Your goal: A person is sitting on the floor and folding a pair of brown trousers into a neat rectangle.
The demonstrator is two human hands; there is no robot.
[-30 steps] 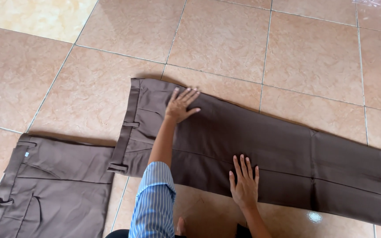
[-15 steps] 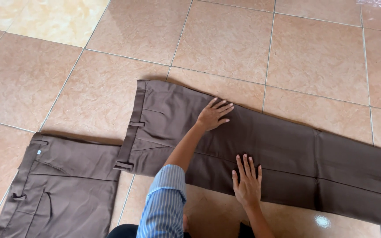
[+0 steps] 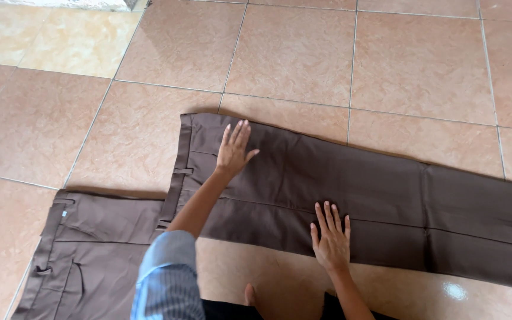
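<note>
Hands, left hand and right hand, press open-palmed on flat, still unfolded dark brown cloth trousers on tan tiled floor.

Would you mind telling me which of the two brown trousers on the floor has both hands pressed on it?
The long pair spread flat across the tiles to the right: the left hand and right hand both lie on it. The other pair, at lower left, is untouched.

Left arm: light blue sleeve with fine darker stripes, pushed up and bunched above the elbow, forearm bare. Left hand bare, no rings or watch. Right hand bare; right wrist and forearm uncovered, no sleeve visible.
</note>
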